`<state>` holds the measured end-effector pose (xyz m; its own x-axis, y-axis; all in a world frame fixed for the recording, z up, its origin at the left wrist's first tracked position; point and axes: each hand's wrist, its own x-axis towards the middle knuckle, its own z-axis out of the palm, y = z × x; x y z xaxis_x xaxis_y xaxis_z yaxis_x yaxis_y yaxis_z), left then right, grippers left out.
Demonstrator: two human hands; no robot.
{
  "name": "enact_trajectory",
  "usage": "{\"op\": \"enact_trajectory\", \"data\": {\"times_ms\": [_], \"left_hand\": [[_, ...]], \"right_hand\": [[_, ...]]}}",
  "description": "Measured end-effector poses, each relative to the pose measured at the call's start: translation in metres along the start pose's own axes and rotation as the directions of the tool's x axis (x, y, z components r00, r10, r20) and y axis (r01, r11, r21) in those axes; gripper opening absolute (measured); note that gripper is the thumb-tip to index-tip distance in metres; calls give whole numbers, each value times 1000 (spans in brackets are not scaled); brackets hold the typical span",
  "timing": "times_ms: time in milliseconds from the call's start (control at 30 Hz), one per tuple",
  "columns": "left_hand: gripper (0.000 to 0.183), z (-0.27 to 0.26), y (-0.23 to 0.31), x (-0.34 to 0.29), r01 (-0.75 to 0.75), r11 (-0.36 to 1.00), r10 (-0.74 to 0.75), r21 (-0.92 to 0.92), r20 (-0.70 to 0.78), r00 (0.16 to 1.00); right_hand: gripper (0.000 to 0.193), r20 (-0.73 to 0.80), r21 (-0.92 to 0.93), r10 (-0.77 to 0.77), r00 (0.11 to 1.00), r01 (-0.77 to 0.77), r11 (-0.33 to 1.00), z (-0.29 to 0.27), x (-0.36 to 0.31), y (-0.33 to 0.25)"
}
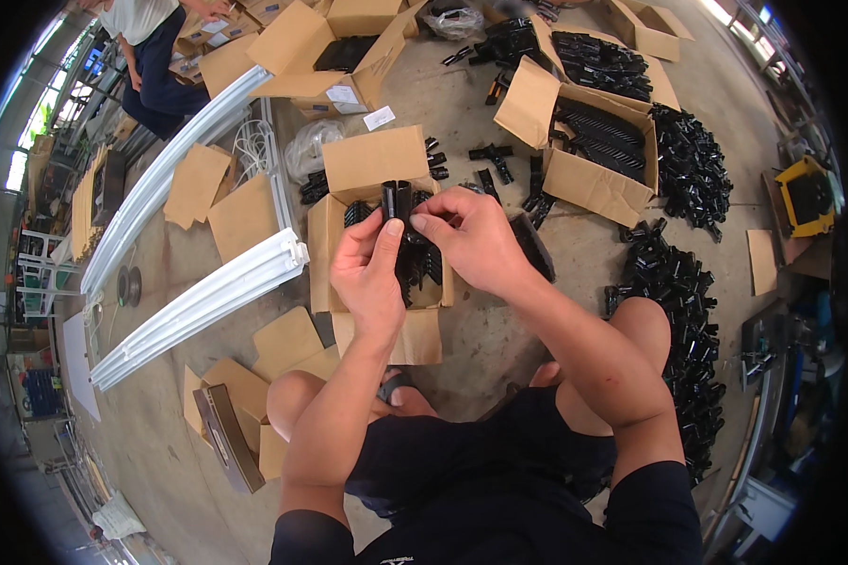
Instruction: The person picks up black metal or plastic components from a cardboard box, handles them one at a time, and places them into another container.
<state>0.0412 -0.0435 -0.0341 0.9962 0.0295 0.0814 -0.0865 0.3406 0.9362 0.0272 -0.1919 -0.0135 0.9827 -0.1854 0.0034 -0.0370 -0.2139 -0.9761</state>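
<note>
Dark clothing (513, 523) nearest; left hand (369, 273), fingers closed, grips a black tubular part (397, 200) above a carton (323, 254); right hand (466, 235) bunches its fingertips alongside, hold unclear.

"What is spreading beneath the grip?"
"A stained concrete floor (488, 325) is."
"And far left of it?"
"Bright window openings (16, 170) are glowing, and a white rack (47, 267) is standing below them."

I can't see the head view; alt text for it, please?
A person's left hand holds a black tubular part over an open cardboard box of black pieces, the right hand close beside it. Long white rails lie to the left; loose black parts are heaped on the right.
</note>
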Motion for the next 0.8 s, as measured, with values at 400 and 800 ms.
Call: {"op": "enact_trajectory", "data": {"times_ms": [400,800], "left_hand": [[22,0,5,-4,9,1000,-9,-14,29,1000],[23,3,8,-5,-13,998,16,-55,60,998]], "right_hand": [[19,226,-33,-12,974,20,999,-30,11,-16],[17,227,-78,-146,963,167,983,-35,13,-18]]}}
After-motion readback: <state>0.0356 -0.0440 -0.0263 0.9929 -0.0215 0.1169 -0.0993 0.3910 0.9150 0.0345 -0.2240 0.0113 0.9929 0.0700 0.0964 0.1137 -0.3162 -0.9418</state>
